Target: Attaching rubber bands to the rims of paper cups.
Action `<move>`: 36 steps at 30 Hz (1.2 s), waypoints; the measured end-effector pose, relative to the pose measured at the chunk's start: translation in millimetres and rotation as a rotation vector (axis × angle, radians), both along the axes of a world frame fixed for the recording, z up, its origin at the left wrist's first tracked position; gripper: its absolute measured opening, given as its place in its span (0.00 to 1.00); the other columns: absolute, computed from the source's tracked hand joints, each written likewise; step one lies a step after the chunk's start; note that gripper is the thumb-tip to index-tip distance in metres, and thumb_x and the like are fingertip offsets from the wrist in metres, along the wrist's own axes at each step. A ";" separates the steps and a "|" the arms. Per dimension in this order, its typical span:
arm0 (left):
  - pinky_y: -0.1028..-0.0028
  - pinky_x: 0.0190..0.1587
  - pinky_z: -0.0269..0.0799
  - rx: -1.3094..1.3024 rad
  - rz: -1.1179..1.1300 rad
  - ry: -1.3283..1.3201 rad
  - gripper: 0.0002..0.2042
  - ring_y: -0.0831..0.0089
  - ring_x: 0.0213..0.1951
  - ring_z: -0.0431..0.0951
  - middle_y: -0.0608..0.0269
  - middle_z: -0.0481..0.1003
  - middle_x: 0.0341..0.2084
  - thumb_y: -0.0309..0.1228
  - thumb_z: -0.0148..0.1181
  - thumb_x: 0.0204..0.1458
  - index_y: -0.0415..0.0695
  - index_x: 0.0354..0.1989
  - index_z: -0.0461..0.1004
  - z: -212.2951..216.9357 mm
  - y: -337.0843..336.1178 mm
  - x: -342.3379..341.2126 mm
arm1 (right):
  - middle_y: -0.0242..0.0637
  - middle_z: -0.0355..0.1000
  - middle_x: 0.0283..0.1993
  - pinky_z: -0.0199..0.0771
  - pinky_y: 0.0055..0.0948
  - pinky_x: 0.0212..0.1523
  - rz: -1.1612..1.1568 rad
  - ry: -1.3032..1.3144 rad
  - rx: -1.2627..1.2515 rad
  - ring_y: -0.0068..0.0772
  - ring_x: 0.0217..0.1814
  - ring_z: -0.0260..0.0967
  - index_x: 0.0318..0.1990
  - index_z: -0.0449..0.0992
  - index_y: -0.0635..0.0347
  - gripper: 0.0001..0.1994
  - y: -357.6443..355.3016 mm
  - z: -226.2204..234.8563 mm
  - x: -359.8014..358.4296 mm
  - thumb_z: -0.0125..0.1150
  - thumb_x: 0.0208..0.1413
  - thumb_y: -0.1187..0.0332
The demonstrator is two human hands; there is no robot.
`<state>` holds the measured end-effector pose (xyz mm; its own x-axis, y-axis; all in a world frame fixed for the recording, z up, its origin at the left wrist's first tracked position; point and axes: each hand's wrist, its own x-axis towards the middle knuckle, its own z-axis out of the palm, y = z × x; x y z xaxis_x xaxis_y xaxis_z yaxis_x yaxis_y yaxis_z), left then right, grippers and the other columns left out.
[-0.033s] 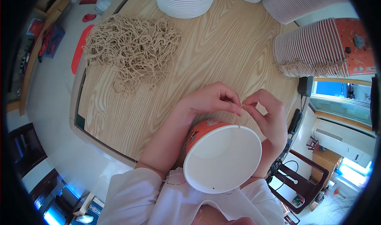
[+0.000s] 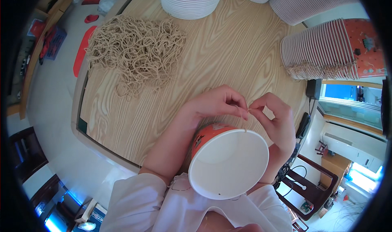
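Wooden table [image 2: 228, 56] carried a heap of tan string [image 2: 134, 52] and stacked paper buckets [image 2: 322, 48]. Left hand [image 2: 212, 103] and right hand [image 2: 273, 117] both pinched closed on one thin string [image 2: 247, 111], so it stayed taut above the rim of the red paper bucket [image 2: 228, 162].

The person wears a loose white garment — its sleeves end well back from each bare hand, left hand [image 2: 212, 103] and right hand [image 2: 275, 121].

I see no change: my left hand [image 2: 214, 103] and right hand [image 2: 274, 119] pinch the string [image 2: 246, 110] above the cup [image 2: 228, 162] exactly as before.
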<state>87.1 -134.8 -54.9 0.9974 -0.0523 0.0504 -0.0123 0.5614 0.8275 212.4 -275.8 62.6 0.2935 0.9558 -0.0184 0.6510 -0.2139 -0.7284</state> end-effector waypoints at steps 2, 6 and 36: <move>0.77 0.46 0.72 0.018 -0.003 -0.005 0.06 0.79 0.38 0.79 0.62 0.81 0.32 0.27 0.65 0.53 0.37 0.36 0.80 -0.1 -0.2 1.2 | 0.40 0.72 0.30 0.71 0.30 0.34 -0.005 -0.001 -0.009 0.39 0.33 0.72 0.34 0.77 0.64 0.07 -1.8 1.4 -0.2 0.66 0.46 0.80; 0.77 0.47 0.72 0.001 0.001 -0.020 0.06 0.79 0.38 0.79 0.62 0.81 0.32 0.26 0.64 0.53 0.37 0.35 0.80 -0.1 -0.1 1.6 | 0.40 0.74 0.31 0.72 0.30 0.34 -0.013 0.035 -0.031 0.39 0.34 0.73 0.36 0.77 0.63 0.07 -5.0 -2.5 1.4 0.66 0.48 0.79; 0.80 0.38 0.66 -0.024 0.061 0.086 0.08 0.82 0.33 0.71 0.68 0.72 0.28 0.22 0.68 0.48 0.41 0.26 0.73 9.8 5.2 -10.8 | 0.47 0.64 0.25 0.64 0.37 0.28 -0.010 -0.003 -0.110 0.51 0.27 0.64 0.30 0.70 0.66 0.08 2.9 -5.2 -3.9 0.61 0.57 0.71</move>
